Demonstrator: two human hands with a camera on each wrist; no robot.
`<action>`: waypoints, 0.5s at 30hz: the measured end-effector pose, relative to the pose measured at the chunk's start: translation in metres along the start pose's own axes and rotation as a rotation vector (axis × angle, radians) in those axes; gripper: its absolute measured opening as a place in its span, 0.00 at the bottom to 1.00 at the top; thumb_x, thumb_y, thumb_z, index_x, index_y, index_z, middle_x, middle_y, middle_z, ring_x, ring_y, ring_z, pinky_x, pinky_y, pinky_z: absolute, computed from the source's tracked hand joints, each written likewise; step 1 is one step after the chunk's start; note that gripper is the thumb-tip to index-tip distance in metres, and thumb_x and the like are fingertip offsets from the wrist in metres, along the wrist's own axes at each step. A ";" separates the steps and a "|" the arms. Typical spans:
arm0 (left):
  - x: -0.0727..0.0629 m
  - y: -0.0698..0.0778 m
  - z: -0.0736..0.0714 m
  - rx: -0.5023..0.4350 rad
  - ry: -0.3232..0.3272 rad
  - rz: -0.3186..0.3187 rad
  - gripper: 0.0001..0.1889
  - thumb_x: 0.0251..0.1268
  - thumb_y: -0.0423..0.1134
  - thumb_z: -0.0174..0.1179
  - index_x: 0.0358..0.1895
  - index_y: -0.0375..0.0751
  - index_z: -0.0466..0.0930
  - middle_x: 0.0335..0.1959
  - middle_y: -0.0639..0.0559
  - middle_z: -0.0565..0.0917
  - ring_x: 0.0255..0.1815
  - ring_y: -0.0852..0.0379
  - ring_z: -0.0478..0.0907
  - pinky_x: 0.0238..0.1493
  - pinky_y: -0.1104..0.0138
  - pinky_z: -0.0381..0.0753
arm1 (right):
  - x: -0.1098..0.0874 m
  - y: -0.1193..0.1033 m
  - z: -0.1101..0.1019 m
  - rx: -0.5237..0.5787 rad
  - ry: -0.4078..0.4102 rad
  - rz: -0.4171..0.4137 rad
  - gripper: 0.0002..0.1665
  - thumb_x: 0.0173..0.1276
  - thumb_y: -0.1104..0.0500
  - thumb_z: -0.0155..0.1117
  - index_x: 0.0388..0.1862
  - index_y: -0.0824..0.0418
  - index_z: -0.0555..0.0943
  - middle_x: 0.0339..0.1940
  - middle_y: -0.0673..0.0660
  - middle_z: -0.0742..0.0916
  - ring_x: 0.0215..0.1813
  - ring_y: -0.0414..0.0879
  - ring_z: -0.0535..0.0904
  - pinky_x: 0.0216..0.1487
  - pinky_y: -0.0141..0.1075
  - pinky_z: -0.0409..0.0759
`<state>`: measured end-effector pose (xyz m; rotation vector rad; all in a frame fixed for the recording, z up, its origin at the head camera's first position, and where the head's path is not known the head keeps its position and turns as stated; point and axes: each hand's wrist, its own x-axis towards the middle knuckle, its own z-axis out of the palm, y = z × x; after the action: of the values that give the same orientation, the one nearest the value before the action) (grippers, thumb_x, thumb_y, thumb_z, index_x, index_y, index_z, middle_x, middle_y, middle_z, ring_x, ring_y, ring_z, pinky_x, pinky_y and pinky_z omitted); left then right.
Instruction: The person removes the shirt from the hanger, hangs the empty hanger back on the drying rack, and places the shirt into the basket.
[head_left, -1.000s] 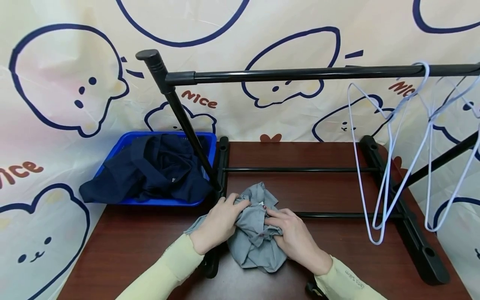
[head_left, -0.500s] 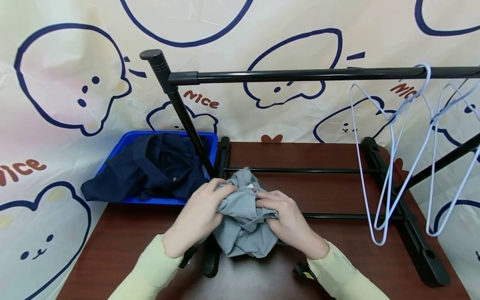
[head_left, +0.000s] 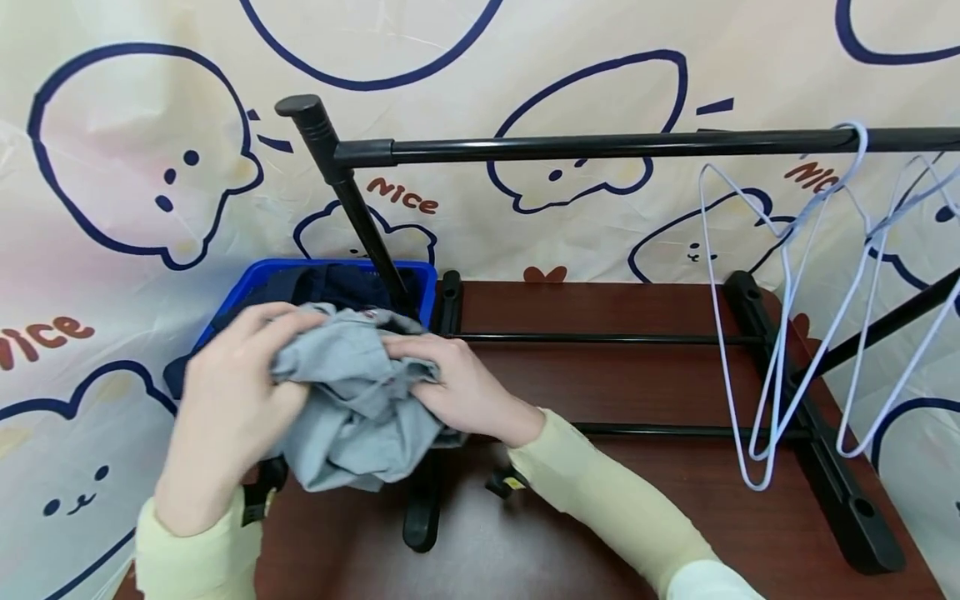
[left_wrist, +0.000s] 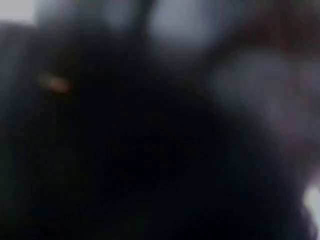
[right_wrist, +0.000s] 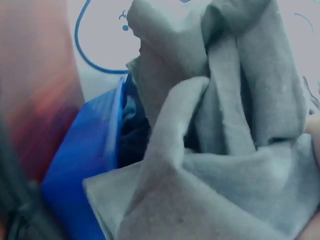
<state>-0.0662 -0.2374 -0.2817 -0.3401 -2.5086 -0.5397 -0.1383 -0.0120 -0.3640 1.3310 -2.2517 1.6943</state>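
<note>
A bunched grey shirt (head_left: 360,417) with small buttons is held up in front of the blue basket (head_left: 429,283). My left hand (head_left: 228,392) grips its left side, thumb toward the near folds. On the other side my right hand (head_left: 465,387) grips the cloth, fingers curled over it. Dark navy clothing (head_left: 322,282) lies in the basket, partly hidden behind the shirt and left hand. Loose folds of the grey shirt (right_wrist: 200,195) fill much of the right wrist view, beside the blue basket wall (right_wrist: 85,160). The left wrist view is dark and blurred.
A black clothes rack spans the brown table (head_left: 600,517), its top bar (head_left: 600,148) crossing above. Light blue hangers (head_left: 783,275) hang at the right. The rack's slanted post (head_left: 360,217) rises in front of the basket. A patterned cloth backs the table.
Both hands have lifted the grey shirt from the table and carried it leftward, to in front of the basket. The shirt now covers part of the navy clothing from view.
</note>
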 end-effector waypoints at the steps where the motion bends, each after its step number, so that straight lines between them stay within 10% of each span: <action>1: 0.001 -0.003 -0.005 0.011 0.041 -0.018 0.27 0.47 0.22 0.55 0.53 0.42 0.87 0.54 0.43 0.82 0.50 0.39 0.80 0.47 0.42 0.75 | 0.009 -0.003 0.003 0.002 -0.017 -0.005 0.30 0.64 0.76 0.60 0.66 0.62 0.81 0.66 0.54 0.81 0.68 0.36 0.72 0.67 0.33 0.69; 9: 0.031 -0.047 -0.022 -0.001 0.298 -0.189 0.18 0.64 0.30 0.54 0.53 0.38 0.88 0.53 0.40 0.84 0.57 0.36 0.79 0.64 0.52 0.73 | 0.069 -0.023 0.024 -0.219 -0.083 -0.121 0.34 0.73 0.66 0.61 0.77 0.58 0.68 0.83 0.51 0.57 0.80 0.35 0.46 0.75 0.30 0.48; 15: 0.054 -0.100 0.006 -0.008 0.148 -0.295 0.22 0.61 0.28 0.52 0.57 0.38 0.86 0.57 0.36 0.82 0.62 0.34 0.75 0.64 0.41 0.67 | 0.082 -0.002 0.045 -0.380 -0.039 0.005 0.41 0.77 0.57 0.61 0.83 0.56 0.55 0.85 0.54 0.46 0.81 0.41 0.42 0.75 0.30 0.42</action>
<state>-0.1475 -0.3169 -0.2869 0.0692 -2.4248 -0.6636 -0.1688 -0.0975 -0.3415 1.2752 -2.4357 1.1646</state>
